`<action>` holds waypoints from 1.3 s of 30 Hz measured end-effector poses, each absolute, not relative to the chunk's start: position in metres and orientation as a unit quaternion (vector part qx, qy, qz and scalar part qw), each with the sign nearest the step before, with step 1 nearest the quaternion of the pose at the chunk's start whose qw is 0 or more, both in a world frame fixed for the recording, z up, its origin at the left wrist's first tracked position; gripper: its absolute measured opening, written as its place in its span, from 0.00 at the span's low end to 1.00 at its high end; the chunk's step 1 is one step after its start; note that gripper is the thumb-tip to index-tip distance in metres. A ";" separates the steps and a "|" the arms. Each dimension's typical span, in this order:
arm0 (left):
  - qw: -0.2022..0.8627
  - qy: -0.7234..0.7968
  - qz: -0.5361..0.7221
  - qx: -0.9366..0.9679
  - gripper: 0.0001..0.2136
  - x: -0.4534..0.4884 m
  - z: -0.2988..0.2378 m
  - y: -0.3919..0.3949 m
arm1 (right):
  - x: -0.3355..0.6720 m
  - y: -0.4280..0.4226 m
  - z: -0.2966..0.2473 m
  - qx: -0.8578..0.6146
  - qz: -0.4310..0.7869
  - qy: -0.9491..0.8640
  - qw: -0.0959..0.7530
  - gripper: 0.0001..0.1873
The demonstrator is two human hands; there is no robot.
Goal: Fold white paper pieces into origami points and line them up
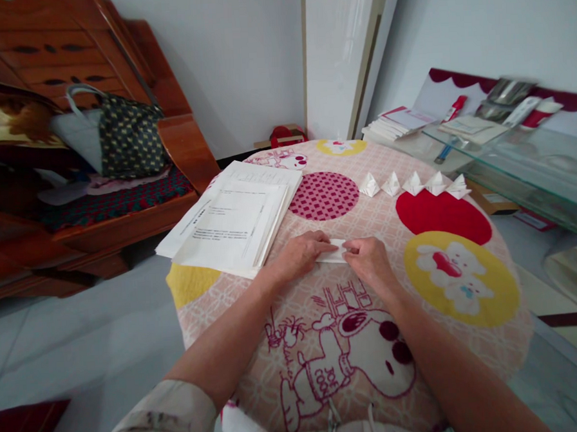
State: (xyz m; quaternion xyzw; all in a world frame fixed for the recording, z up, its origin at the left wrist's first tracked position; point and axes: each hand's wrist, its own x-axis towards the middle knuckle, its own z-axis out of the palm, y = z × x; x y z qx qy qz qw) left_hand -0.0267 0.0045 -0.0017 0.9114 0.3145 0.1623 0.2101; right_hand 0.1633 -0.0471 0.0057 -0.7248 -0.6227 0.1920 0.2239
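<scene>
A small white strip of folded paper point(332, 255) lies on the patterned tablecloth point(302, 286), between my two hands. My left hand point(303, 254) holds its left end, fingers closed and pressing on the paper. The right end is pinched between the thumb and fingers of my right hand point(371, 258). Parts of the strip are hidden under the fingers. Several pointed folded paper pieces point(413, 183) stand in a row toward the far right of the table. A stack of printed paper sheets point(225, 222) sits to the left, beyond my left forearm.
A wooden bench point(183, 144) with a dark patterned bag point(129, 137) stands at the left. On the right, a glass shelf point(522, 165) beside the table bears metal bowls point(509, 95) and a red-and-white cup point(540, 112). More papers point(397, 123) are piled behind the table.
</scene>
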 end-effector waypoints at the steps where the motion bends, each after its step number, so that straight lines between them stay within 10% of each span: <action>1: 0.202 0.316 0.153 0.914 0.20 -0.027 -0.001 0.004 | 0.163 -0.047 0.006 -0.723 0.193 -0.624 0.226 0.16; 17: 0.171 0.329 0.132 0.919 0.16 -0.024 -0.002 0.002 | 0.165 -0.053 0.008 -0.689 0.226 -0.629 0.280 0.08; 39: 0.156 0.314 0.108 0.930 0.18 -0.025 -0.001 0.005 | 0.152 -0.044 0.020 -0.729 0.205 -0.646 0.098 0.06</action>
